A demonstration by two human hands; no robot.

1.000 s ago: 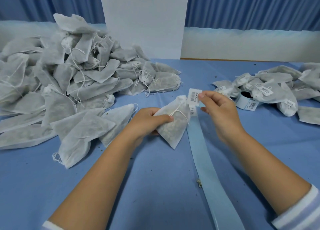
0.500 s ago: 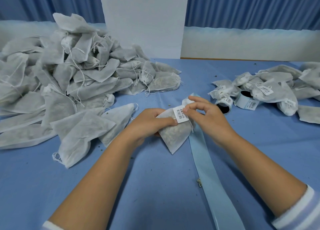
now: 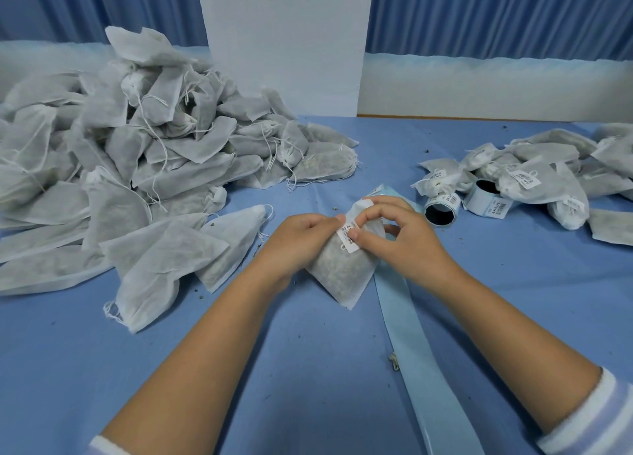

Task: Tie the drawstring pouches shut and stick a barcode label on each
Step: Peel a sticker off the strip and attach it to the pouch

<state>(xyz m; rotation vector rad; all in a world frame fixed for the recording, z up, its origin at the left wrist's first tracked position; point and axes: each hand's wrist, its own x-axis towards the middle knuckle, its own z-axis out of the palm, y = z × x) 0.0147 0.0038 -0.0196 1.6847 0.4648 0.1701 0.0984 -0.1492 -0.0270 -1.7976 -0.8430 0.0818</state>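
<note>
**Centre of frame.** The pouch is gripped at its left edge by the L hand, fingers curled round the fabric, so that a steady backing is given for pressing. The R hand is closed over the pouch's gathered neck. Its thumb is pressed flat on the label and the other fingers are curled over the top edge, so the label is squeezed betw. thumb and fabric. Neither hand is spread, and both are taken up w/ the pouch. The label lies tilted on the upper face, just below the neck; sticking is judged nearly done. Knot tightness cannot be told.

**Surroundings.** A liner strip runs under the pouch toward the lower right of the table. Two rolls are kept just right of the R hand, prob. for reach. Labelled pouches are heaped at the right edge. The unlabelled pile fills the upper left, so work is evidently passed left to right.
</note>
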